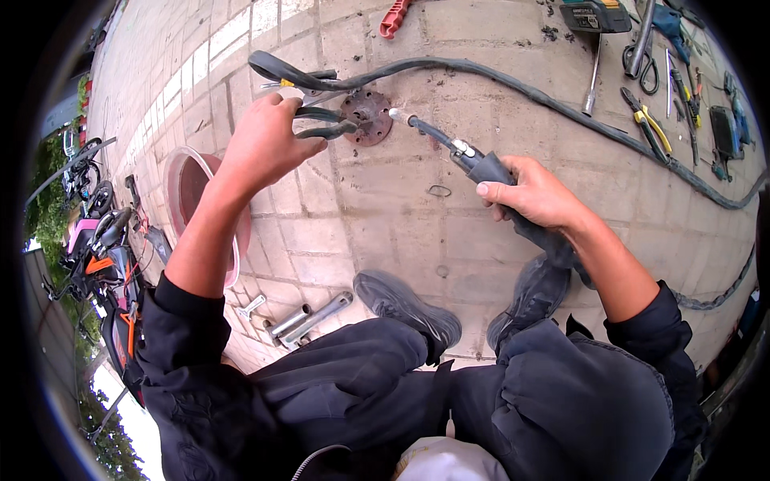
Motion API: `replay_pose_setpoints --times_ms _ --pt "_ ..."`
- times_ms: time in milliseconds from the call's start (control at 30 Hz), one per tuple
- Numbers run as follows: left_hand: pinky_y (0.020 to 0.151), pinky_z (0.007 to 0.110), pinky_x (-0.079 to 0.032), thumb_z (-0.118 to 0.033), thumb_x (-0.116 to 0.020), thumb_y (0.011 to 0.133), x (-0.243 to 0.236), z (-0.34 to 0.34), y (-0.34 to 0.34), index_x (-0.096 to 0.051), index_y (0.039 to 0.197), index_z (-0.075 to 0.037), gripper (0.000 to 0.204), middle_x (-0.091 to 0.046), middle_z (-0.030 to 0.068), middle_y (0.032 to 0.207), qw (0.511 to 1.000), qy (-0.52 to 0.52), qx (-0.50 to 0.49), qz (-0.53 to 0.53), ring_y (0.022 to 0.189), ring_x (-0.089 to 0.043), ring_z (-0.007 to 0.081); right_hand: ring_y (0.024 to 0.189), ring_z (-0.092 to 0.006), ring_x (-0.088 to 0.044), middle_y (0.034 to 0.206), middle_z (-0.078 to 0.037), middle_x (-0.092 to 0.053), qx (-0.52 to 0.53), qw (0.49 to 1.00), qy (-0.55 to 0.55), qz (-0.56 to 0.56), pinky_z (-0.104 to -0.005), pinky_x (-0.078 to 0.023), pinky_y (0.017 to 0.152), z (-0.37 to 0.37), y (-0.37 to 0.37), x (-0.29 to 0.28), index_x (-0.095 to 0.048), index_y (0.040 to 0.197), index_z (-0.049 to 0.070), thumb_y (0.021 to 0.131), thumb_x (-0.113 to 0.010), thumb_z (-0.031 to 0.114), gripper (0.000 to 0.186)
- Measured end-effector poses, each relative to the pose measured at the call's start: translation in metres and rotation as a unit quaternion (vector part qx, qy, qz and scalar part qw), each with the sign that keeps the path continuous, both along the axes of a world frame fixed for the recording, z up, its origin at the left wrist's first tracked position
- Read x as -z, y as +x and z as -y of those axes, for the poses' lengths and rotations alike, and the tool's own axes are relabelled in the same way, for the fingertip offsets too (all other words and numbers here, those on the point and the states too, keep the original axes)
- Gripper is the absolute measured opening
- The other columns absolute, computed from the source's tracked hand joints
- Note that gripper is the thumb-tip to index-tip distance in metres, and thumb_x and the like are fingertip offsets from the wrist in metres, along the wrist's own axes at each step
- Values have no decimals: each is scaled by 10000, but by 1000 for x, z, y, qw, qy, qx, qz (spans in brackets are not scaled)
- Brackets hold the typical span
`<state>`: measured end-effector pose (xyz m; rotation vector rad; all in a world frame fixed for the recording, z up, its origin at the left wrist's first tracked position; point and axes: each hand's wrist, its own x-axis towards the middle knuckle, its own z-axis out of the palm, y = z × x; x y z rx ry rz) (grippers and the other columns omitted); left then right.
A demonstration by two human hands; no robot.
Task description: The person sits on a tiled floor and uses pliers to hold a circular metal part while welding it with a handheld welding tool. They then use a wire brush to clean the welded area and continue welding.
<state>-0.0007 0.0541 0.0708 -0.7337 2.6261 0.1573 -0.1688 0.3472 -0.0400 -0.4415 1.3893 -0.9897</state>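
Outdoor repair spot — paving (361, 232), scattered tools (658, 88), motorbikes (104, 256).

One rusty disc (367, 117), one welding torch (473, 160), two shoes (409, 306), one bowl (192, 180).

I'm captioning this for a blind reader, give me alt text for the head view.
A squatting person's right hand aims a welding torch at a rusty metal disc on paving, while the left hand holds pliers gripping the disc. Hand tools lie scattered at upper right.
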Motion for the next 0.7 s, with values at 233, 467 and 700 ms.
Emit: replay_pose_setpoints --times_ms 233,467,700 --pt "930 447 -449 -150 -732 733 7 -12 4 -590 1089 29 423 -597 194 1058 994 -47 90 -25 1081 -547 366 534 -131 -563 699 -30 -545 -53 997 40 -48 -298 -455 495 35 1 -4 -630 927 -30 905 -649 471 502" --pt "882 412 -454 6 -603 694 18 -24 -14 -557 948 -19 259 -607 123 1007 981 -132 133 57 1050 -554 307 532 -139 -555 717 -34 -541 -37 995 86 -41 -308 -467 494 42 12 6 -613 921 -22 917 -652 447 471" --pt "883 347 -448 -147 -693 730 24 -25 -14 -648 938 -39 239 -649 96 962 956 -204 175 114 1020 -585 250 541 -134 -573 724 -43 -569 -34 997 75 4 -300 -471 498 39 -1 26 -608 940 -14 922 -653 425 443"
